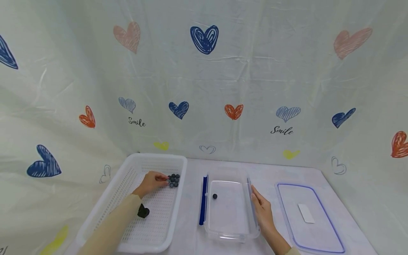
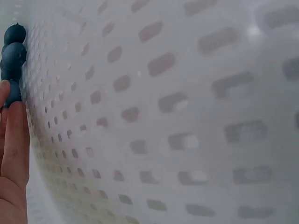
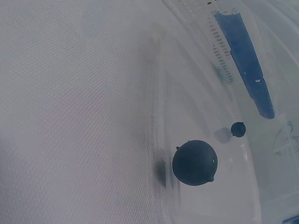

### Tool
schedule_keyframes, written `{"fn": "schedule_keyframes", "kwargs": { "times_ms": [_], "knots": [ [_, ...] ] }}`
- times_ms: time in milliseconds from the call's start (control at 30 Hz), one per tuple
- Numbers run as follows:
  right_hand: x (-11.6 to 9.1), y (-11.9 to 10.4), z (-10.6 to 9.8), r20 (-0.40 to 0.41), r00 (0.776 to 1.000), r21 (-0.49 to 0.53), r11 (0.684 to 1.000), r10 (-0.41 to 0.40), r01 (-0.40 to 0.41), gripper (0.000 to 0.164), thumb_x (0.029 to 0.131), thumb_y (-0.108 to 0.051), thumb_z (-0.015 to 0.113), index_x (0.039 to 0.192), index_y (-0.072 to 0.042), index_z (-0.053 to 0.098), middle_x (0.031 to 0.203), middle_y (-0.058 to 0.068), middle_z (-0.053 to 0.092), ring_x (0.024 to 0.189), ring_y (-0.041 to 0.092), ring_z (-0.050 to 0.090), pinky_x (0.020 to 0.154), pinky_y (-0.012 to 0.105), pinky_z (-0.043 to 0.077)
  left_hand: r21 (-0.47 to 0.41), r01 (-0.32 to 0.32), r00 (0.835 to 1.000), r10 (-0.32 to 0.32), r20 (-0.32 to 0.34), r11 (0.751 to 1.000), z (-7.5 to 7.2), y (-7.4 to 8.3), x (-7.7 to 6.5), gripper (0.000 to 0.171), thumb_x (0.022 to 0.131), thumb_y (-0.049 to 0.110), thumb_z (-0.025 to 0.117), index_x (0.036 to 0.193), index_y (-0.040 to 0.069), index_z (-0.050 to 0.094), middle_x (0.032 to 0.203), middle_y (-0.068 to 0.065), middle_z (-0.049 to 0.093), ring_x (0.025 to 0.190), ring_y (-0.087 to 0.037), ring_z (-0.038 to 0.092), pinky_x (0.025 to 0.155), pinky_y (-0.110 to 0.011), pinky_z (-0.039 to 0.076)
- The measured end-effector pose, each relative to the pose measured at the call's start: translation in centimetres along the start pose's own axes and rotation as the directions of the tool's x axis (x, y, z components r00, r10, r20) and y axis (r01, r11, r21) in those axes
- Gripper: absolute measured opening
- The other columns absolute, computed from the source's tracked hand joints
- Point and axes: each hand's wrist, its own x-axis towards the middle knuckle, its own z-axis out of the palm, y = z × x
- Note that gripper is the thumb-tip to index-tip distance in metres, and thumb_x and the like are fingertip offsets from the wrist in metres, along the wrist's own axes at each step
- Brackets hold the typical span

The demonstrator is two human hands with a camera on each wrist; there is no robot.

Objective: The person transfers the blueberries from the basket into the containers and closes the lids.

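My left hand (image 1: 153, 182) reaches into a white perforated basket (image 1: 180, 205). Thumb and fingers pinch a dark blue ball (image 2: 12, 89), which sits against several like it, each with small nubs. That cluster of dark blue balls (image 1: 174, 180) lies along the basket's right side. My right hand (image 1: 263, 209) rests along the right side of a clear plastic container (image 1: 232, 236), its fingers fairly straight against the wall. Inside the container lies one dark ball (image 1: 215, 196). From the right wrist, a nearer dark ball (image 3: 195, 163) looks much larger than another (image 3: 238, 129).
A blue strip-shaped clasp flap (image 1: 203, 200) hangs out from the container's left side. Right of the container lies a clear lid (image 1: 318, 230) with a blue rim, a white rectangle (image 1: 306, 213) on it. Behind the white tabletop (image 1: 267, 173) hangs a heart-printed curtain (image 1: 204, 85).
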Motion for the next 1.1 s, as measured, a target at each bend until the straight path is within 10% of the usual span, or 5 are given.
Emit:
{"fn": "schedule_keyframes", "kwargs": {
  "times_ms": [467,1100],
  "knots": [
    [-0.1,0.0,-0.1,0.003,1.0,0.009,1.0,-0.001,0.001,0.048,0.098,-0.03,0.044,0.139,-0.007,0.038,0.144,0.006,0.034,0.133,0.022,0.028,0.103,0.032,0.026,-0.03,-0.054,0.998,0.053,-0.014,0.998,-2.0,0.3,0.2,0.024,0.08,0.013,0.072,0.1,0.001,0.069,0.096,-0.011,0.068,0.089,-0.025,0.063,0.078,-0.037,0.051],
    [0.1,0.0,-0.1,-0.006,1.0,0.008,1.0,-0.003,0.003,0.046,0.098,-0.027,0.044,0.139,-0.006,0.038,0.143,0.007,0.034,0.132,0.022,0.029,0.102,0.031,0.028,-0.217,-0.011,1.0,0.01,-0.003,0.976,-4.5,4.8,1.0,0.036,0.082,0.027,0.07,0.111,0.005,0.066,0.108,-0.01,0.065,0.098,-0.022,0.061,0.084,-0.036,0.049]
  ]
}}
